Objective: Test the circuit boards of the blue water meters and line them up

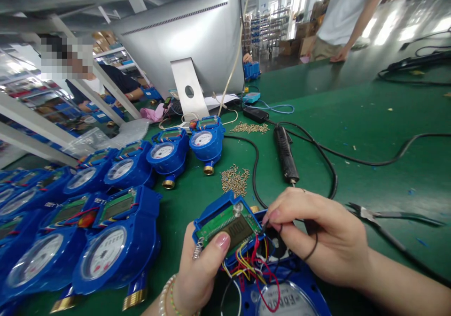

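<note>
Holding a blue housing (pixel 214 212), its circuit board (pixel 229 229) seated inside

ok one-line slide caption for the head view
Left hand holds a blue meter's circuit board module while the right hand pinches its wires, beside rows of blue water meters.

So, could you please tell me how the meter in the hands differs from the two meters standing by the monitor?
The held meter lies opened, its green circuit board and coloured wires exposed, with the left hand and right hand on it. The two meters by the monitor sit untouched, dials and brass fittings showing. All have blue housings.
</note>
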The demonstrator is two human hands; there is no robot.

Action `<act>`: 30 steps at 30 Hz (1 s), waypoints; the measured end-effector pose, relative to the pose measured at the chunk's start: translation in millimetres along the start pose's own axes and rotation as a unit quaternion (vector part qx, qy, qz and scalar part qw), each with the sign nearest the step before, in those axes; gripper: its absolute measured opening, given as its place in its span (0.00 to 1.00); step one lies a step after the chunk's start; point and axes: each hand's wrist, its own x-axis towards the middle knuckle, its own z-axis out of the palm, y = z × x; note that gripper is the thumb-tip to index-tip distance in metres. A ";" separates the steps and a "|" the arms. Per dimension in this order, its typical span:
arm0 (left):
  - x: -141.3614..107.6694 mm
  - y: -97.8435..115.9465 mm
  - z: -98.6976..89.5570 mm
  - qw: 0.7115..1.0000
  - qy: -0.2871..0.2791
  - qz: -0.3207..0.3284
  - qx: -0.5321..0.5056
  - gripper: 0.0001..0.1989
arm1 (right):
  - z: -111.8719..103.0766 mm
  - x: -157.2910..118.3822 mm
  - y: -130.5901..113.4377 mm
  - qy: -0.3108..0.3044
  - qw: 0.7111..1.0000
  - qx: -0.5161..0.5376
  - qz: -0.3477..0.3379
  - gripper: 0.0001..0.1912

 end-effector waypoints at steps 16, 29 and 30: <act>5.2 12.4 2.0 0.996 -0.065 -0.054 -0.034 0.16 | -2.7 8.2 0.2 -0.079 0.989 0.122 -0.037 0.04; 2.4 14.3 6.8 0.991 -0.078 -0.086 -0.063 0.18 | -2.9 6.1 1.0 -0.085 0.991 0.103 -0.016 0.03; 1.7 14.5 8.2 0.991 -0.076 -0.086 -0.062 0.18 | -2.7 6.2 2.1 -0.087 0.991 0.097 -0.016 0.03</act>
